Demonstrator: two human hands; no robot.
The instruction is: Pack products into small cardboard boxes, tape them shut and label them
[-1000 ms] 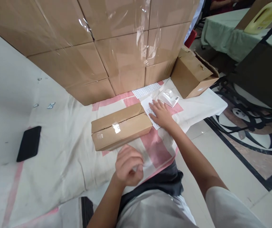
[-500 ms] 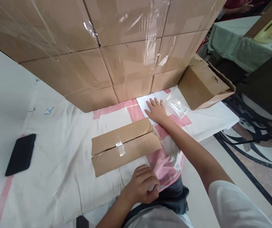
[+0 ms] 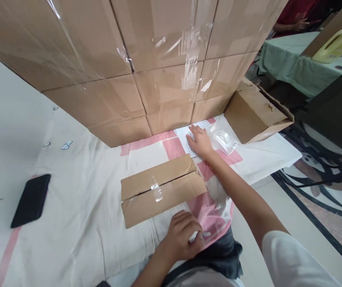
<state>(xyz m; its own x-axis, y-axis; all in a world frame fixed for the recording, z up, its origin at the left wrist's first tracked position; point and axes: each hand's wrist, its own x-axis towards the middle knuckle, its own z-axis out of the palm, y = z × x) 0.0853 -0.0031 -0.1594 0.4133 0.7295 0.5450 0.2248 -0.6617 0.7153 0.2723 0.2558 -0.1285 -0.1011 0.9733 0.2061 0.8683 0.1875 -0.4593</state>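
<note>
My right hand (image 3: 201, 142) reaches to the foot of the stacked boxes. Its fingers lie on a white printed sheet (image 3: 182, 132) and cover part of it. Right beside this hand is a clear plastic package with a white piece (image 3: 223, 139) inside. My left hand (image 3: 184, 235) is curled near the front edge of the table, with a small white scrap (image 3: 193, 236) showing between thumb and fingers; its kind is too small to tell. A closed cardboard box (image 3: 163, 191), taped across its seam, lies between both hands, apart from them.
Taped cardboard boxes (image 3: 171, 91) form a wall behind. An open carton (image 3: 251, 113) lies at the right. A black phone-like object (image 3: 31, 200) and small blue-edged cutouts (image 3: 67, 145) are on the left. Another person's hand (image 3: 300, 24) and a yellow jug (image 3: 336, 43) appear far right.
My right hand's fingers have drawn closer together on the sheet. The white scrap now shows at my left hand's thumb. The whole view has shifted slightly.
</note>
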